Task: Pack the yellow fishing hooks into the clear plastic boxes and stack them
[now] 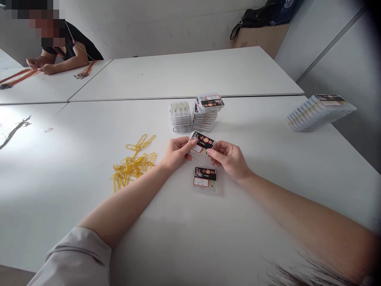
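Note:
Between my two hands is a small clear plastic box of fish hooks with a black printed label, raised above the table and tilted. My left hand grips its left side, thumb on the label. My right hand pinches the lower right corner. Just below, a second hook box lies flat, its label facing up. Beyond my hands stand two stacks of similar boxes: the left stack shows hooks through its top, and the right stack has a labelled box on top, set askew.
A heap of yellow looped cords lies left of my left forearm. A long stack of boxes leans at the table's right edge. Across the white table, a co-worker handles orange cords. A dark cord bundle lies far left.

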### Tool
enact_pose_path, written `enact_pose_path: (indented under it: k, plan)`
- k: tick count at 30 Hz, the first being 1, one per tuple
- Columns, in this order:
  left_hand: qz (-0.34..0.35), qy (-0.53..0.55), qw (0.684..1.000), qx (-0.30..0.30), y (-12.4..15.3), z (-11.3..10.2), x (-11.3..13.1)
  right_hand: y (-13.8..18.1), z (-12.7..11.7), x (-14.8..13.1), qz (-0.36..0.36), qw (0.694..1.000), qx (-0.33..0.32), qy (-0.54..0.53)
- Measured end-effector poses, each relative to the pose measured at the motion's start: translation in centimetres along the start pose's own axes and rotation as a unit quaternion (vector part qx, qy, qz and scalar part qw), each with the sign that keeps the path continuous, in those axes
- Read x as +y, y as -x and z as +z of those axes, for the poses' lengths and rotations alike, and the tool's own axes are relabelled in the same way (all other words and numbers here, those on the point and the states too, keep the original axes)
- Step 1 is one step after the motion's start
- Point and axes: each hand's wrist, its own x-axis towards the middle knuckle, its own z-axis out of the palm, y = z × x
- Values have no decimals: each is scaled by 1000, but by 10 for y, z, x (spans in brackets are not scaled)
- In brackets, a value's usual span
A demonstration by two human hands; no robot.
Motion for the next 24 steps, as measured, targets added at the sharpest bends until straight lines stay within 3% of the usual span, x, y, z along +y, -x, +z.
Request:
enact_pose_path:
  k: [9, 24]
  plan:
    - [-31, 37, 999, -15, -2, 1, -3, -2, -2, 2, -18, 1000, -19, -5]
    - [-72, 49, 996, -35, -3, 1, -4, 1, -3, 3, -57, 997, 2, 46]
